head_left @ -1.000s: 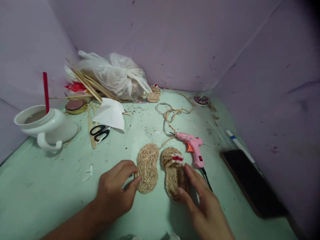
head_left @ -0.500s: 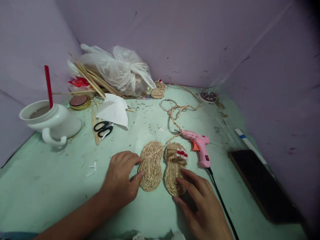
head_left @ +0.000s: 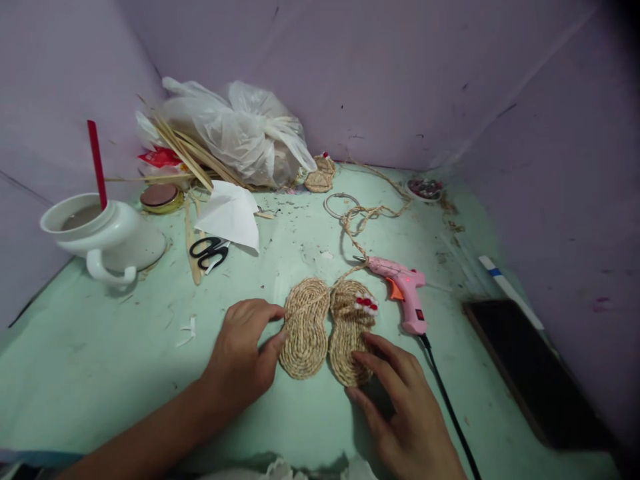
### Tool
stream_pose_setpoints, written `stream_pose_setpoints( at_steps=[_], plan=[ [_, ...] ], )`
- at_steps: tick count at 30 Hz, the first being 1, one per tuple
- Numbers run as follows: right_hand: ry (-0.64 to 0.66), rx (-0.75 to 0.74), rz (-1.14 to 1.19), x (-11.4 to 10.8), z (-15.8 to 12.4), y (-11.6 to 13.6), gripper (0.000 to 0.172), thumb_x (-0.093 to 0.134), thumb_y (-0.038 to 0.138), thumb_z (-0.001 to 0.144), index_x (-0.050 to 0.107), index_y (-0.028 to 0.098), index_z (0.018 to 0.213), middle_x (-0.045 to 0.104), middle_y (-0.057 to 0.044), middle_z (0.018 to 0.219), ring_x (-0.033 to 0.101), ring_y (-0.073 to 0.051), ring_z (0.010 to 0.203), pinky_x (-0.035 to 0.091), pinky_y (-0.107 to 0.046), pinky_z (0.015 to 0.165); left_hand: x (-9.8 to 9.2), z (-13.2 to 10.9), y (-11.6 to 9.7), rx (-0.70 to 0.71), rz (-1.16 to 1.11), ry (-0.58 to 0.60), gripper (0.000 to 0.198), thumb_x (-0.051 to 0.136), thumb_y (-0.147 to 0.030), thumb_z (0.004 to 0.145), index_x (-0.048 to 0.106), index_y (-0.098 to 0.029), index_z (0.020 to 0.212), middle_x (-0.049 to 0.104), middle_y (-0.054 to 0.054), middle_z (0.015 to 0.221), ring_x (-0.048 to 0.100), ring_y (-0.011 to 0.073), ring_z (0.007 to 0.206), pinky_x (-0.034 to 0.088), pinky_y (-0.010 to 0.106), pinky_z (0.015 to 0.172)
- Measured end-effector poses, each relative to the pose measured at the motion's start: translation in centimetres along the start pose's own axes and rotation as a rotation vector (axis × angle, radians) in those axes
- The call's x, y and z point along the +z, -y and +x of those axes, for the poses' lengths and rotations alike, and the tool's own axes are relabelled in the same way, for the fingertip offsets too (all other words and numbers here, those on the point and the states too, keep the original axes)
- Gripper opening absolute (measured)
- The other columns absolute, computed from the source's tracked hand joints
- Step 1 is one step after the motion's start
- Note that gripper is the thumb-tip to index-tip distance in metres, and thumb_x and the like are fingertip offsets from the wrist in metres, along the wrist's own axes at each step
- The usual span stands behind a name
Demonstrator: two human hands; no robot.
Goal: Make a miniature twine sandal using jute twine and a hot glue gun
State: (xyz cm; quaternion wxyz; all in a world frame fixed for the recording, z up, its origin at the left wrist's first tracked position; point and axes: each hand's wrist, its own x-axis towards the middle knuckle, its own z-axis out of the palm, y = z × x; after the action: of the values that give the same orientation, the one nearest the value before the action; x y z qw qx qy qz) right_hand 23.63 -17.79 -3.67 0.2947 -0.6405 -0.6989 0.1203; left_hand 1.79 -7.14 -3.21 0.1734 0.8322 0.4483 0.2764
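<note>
Two small slipper shapes of coiled straw rope lie side by side on the pale green table. The plain left slipper sole (head_left: pixel 305 333) is touched at its left edge by my left hand (head_left: pixel 245 347), thumb and fingers apart. The right slipper (head_left: pixel 345 347) has a braided strap with red and white beads (head_left: pixel 367 305). My right hand (head_left: pixel 400 393) rests its fingertips on that slipper's lower right edge, fingers spread. A rope tail (head_left: pixel 353 269) runs from between the slippers' tops past the nozzle of a pink glue gun (head_left: pixel 403 287).
Black-handled scissors (head_left: pixel 209 253), white paper (head_left: pixel 230 213) and a white mug with a red straw (head_left: pixel 115 240) are at left. A tied plastic bag (head_left: pixel 250 133), a small slipper (head_left: pixel 320 175) and a bead dish (head_left: pixel 424 189) stand at the back. A phone (head_left: pixel 535 367) lies right.
The left slipper sole has come closer to the right one, narrowing the gap between their tops. My hands keep nearly the same pose. The whole view has shifted slightly.
</note>
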Motion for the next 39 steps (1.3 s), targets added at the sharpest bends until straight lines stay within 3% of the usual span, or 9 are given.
stream_pose_setpoints(
  at_steps=[5,11,17,20,23,26,31,39],
  plan=[
    [-0.006,0.014,0.023,-0.1,-0.1,0.1,0.031,0.06,0.023,0.08,0.053,0.023,0.111,0.048,-0.01,0.124,0.049,-0.028,0.11,0.048,-0.047,0.087,-0.6,0.5,-0.1,-0.115,-0.049,-0.021,0.014,0.051,-0.017,0.08,0.057,-0.016,0.093,0.064,0.007,0.09,0.057,0.0219,0.088,0.045,0.04,0.08],
    [-0.013,0.01,0.021,-0.1,-0.2,0.3,0.027,0.061,0.024,0.08,0.054,0.022,0.106,0.048,-0.011,0.122,0.048,-0.028,0.11,0.045,-0.048,0.087,-0.8,0.7,-0.3,-0.017,-0.053,0.016,0.013,0.064,-0.02,0.074,0.057,-0.018,0.085,0.065,0.005,0.085,0.057,0.0223,0.087,0.042,0.041,0.083],
    [-0.032,0.033,0.047,0.0,-0.1,0.5,0.023,0.063,0.027,0.078,0.055,0.021,0.099,0.049,-0.011,0.12,0.049,-0.028,0.11,0.045,-0.047,0.088,-0.6,0.7,-0.3,-0.007,-0.043,-0.002,0.014,0.064,-0.022,0.074,0.057,-0.017,0.085,0.065,0.006,0.086,0.058,0.0229,0.088,0.043,0.042,0.082],
    [-0.159,0.027,0.071,0.0,-0.4,0.5,0.017,0.064,0.022,0.077,0.057,0.02,0.093,0.051,-0.011,0.117,0.051,-0.025,0.104,0.048,-0.041,0.081,-0.9,0.9,-0.6,0.045,-0.05,-0.114,0.007,0.061,-0.018,0.076,0.057,-0.019,0.083,0.065,0.004,0.083,0.059,0.0223,0.087,0.045,0.041,0.079],
    [-0.359,-0.024,0.065,-0.2,-0.7,0.4,0.01,0.062,0.013,0.077,0.059,0.018,0.085,0.054,-0.007,0.095,0.054,-0.019,0.086,0.047,-0.034,0.07,-2.0,0.9,-1.3,0.178,-0.059,-0.203,0.008,0.057,-0.013,0.078,0.056,-0.02,0.077,0.062,0.001,0.071,0.058,0.0189,0.073,0.045,0.039,0.071],
    [-0.381,-0.123,0.06,-0.6,-0.9,0.4,0.011,0.058,0.006,0.077,0.06,0.016,0.078,0.049,-0.001,0.076,0.05,-0.016,0.074,0.045,-0.036,0.073,-2.9,0.5,-1.9,0.358,-0.1,-0.111,0.011,0.054,-0.011,0.078,0.057,-0.021,0.082,0.059,0.0,0.063,0.051,0.0141,0.055,0.042,0.032,0.055],
    [-0.288,-0.231,0.042,-0.9,-0.6,0.9,0.011,0.059,0.006,0.077,0.065,0.012,0.084,0.05,-0.001,0.072,0.047,-0.013,0.065,0.043,-0.044,0.078,-2.5,-0.3,-1.8,0.605,-0.054,0.024,0.014,0.052,-0.01,0.078,0.058,-0.013,0.09,0.056,-0.001,0.053,0.044,0.0132,0.045,0.035,0.031,0.048],
    [-0.245,-0.259,-0.015,-0.3,-0.2,0.5,0.018,0.059,0.01,0.078,0.066,0.012,0.095,0.052,-0.003,0.075,0.049,-0.016,0.068,0.04,-0.049,0.08,-1.2,-0.1,-2.1,0.56,0.046,0.156,0.015,0.051,-0.014,0.082,0.058,-0.011,0.094,0.056,-0.002,0.054,0.046,0.0131,0.043,0.03,0.032,0.046]
  ],
)
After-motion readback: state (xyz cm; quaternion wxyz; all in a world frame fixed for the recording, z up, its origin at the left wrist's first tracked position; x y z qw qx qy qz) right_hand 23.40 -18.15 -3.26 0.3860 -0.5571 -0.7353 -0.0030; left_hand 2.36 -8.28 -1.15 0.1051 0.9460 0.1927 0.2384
